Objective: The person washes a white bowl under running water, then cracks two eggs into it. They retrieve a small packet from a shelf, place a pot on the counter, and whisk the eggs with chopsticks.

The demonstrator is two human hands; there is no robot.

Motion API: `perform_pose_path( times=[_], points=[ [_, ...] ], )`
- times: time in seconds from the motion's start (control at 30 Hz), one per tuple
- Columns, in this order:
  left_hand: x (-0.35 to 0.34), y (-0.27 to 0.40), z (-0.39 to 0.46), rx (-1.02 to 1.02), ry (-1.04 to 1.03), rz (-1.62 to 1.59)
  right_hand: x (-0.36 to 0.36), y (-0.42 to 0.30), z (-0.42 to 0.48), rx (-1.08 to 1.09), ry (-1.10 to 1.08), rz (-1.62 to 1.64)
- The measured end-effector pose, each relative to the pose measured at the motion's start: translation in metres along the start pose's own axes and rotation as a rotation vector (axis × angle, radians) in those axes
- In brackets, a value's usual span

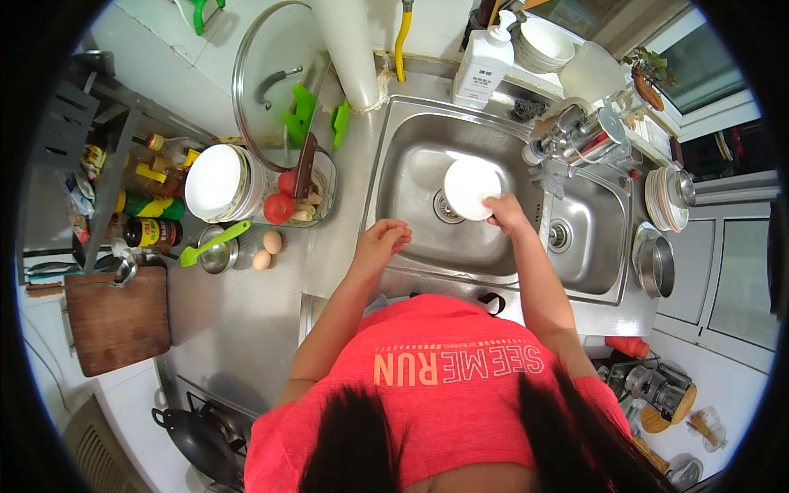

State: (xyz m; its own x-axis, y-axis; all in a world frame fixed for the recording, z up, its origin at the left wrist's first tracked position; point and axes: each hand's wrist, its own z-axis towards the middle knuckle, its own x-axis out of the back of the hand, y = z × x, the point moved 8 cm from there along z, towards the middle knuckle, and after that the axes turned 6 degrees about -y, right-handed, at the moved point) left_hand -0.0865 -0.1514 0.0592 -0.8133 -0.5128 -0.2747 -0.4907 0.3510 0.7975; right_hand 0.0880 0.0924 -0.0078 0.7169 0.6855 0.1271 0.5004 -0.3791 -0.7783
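My right hand (509, 214) grips the lower right edge of a small white plate or bowl (472, 188), held over the large basin of the stainless steel sink (419, 142). Behind the white piece, the drain strainer (445, 206) partly shows. My left hand (386, 239) is at the basin's front left edge, fingers bent together with nothing visible in them. Whether its fingertips touch one another is hard to tell.
Left of the sink are stacked white bowls (212, 183), a glass container (330, 185) with tomatoes under a knife handle, two eggs (267, 249) and a wooden cutting board (117, 320). A pump bottle (484, 65) stands behind the sink; stacked plates (661, 198) are at right. A wok (200, 447) sits lower left.
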Motion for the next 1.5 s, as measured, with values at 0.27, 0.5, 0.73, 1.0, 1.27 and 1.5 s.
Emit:
perform_pose_path(
  times=[0.27,0.5,0.73,1.0,1.27,1.5],
  points=[
    [-0.01,0.009,0.004,-0.022,-0.022,0.032,0.011,-0.007,-0.002,0.126,0.292,-1.334],
    [0.018,0.008,-0.011,-0.104,0.106,0.042,-0.021,-0.024,-0.035,0.097,0.018,-0.302],
    [0.065,0.013,-0.047,-0.277,0.295,0.085,-0.085,-0.044,-0.052,0.162,-0.092,-0.051],
    [0.124,0.013,-0.11,-0.41,0.639,0.288,-0.163,-0.023,-0.081,0.12,-0.325,-0.182],
    [0.169,0.053,-0.158,-0.476,1.114,0.889,-0.237,-0.007,-0.089,0.129,-0.516,-0.216],
    [0.199,0.047,-0.126,-0.36,1.095,1.062,-0.26,0.004,-0.08,0.129,-0.534,-0.226]
  ],
)
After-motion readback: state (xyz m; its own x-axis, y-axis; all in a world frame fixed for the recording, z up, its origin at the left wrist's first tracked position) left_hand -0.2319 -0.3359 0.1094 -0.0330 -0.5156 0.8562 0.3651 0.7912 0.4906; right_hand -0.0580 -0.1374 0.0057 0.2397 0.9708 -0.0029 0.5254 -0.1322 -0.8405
